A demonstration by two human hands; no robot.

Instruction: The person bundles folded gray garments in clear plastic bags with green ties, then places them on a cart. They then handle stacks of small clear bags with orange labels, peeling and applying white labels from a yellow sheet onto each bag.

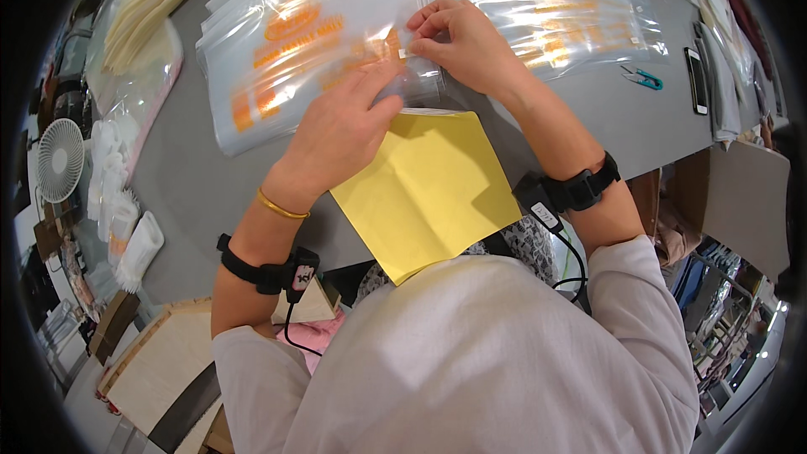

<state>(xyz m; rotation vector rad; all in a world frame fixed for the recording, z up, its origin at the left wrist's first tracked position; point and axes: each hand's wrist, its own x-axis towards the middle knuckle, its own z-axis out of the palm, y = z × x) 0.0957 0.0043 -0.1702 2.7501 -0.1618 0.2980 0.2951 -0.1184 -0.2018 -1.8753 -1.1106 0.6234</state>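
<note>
A stack of clear plastic bags with orange print lies on the grey table ahead of me. My left hand rests on its near right part, fingers stretched forward on the plastic and thumb apart. At the same stack's right side, my right hand has its thumb and index finger pinched at a small white sticker, which touches the top bag. Close to my body, a creased yellow sheet lies over the table's near edge, its far edge showing white. My left hand partly covers its far left side.
A second stack of printed clear bags lies to the right. Thread snips and a phone lie farther right on the grey table. White folded items and a white fan are at the left.
</note>
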